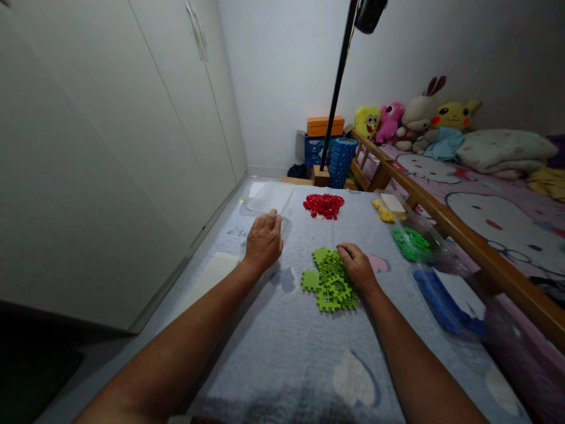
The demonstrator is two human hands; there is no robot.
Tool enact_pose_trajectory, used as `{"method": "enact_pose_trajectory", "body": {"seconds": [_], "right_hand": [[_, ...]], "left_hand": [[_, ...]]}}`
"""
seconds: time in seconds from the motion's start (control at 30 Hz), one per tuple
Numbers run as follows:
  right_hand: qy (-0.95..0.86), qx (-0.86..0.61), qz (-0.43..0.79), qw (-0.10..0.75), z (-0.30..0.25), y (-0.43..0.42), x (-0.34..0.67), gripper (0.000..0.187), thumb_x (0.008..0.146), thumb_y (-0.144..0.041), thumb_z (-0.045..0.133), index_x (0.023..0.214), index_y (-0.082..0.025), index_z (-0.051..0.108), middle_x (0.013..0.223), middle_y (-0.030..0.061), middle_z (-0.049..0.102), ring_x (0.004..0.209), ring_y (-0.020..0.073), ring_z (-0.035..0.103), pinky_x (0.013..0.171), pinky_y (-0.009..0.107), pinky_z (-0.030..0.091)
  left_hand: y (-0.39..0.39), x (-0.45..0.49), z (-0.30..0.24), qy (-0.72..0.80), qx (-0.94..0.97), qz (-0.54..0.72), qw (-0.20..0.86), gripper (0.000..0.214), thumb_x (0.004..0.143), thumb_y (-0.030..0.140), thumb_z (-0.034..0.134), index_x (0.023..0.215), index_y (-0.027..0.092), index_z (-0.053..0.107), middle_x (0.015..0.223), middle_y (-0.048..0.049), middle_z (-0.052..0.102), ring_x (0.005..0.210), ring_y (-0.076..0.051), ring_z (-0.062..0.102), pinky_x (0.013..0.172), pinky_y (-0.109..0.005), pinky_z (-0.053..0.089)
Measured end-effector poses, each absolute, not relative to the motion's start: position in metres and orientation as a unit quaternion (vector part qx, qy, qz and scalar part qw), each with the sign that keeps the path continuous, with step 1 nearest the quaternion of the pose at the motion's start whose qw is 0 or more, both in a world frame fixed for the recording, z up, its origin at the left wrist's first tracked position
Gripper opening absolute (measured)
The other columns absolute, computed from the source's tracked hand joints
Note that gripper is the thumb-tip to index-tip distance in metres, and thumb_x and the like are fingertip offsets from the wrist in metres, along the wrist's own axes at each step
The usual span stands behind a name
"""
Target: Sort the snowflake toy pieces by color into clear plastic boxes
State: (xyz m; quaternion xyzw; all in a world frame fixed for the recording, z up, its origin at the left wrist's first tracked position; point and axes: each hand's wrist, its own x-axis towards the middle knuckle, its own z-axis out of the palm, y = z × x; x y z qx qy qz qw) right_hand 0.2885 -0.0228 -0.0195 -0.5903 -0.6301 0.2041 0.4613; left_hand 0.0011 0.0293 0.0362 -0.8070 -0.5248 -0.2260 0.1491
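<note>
My left hand is closed at the left of the table, its fingertips at the near edge of a clear plastic container. A faint see-through edge shows beside the fingers, so it seems to be gripping this plastic. Light green interlocking building pieces lie in a loose pile at the middle, square and notched along their sides. Against the pile's right edge rests my right hand, its fingers curled together; whatever is between them is hidden. Beyond the pile sits a heap of small red pieces.
Along the right edge stand clear packs with yellow pieces, green pieces and blue pieces. A whitish flat sheet lies at left. A wooden bed rail borders the right side; a black lamp pole rises behind.
</note>
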Motion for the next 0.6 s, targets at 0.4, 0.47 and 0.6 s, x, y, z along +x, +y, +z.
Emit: {"method": "enact_pose_trajectory", "body": {"seconds": [0.4,0.47,0.6], "right_hand": [[-0.636,-0.587,0.202,0.459,-0.019,-0.024,0.288,0.038,0.091,-0.054,0.052,0.092,-0.021,0.071,0.102,0.0111,0.074,0.103,0.0281,0.066,0.099,0.045,0.049],[-0.634,-0.586,0.198,0.464,-0.019,-0.024,0.288,0.037,0.091,-0.054,0.053,0.092,-0.022,0.071,0.102,0.0107,0.074,0.102,0.0279,0.067,0.098,0.044,0.050],[-0.618,-0.593,0.155,0.492,-0.020,-0.024,0.291,0.037,0.090,-0.053,0.054,0.096,-0.022,0.072,0.104,0.0115,0.075,0.105,0.0291,0.067,0.100,0.047,0.049]], "left_hand": [[-0.067,0.022,0.030,-0.459,-0.865,-0.156,0.129,0.024,0.091,0.015,0.058,0.106,0.017,0.076,0.134,-0.0140,0.069,0.111,-0.031,0.062,0.105,-0.048,0.045],[-0.073,0.024,0.039,-0.449,-0.868,-0.184,0.101,0.015,0.092,0.022,0.061,0.096,0.020,0.075,0.130,-0.0118,0.070,0.111,-0.030,0.062,0.104,-0.048,0.046],[-0.066,0.024,0.049,-0.500,-0.821,-0.268,0.063,0.024,0.091,0.035,0.068,0.109,0.022,0.075,0.135,-0.0131,0.065,0.125,-0.034,0.056,0.111,-0.052,0.042]]}}
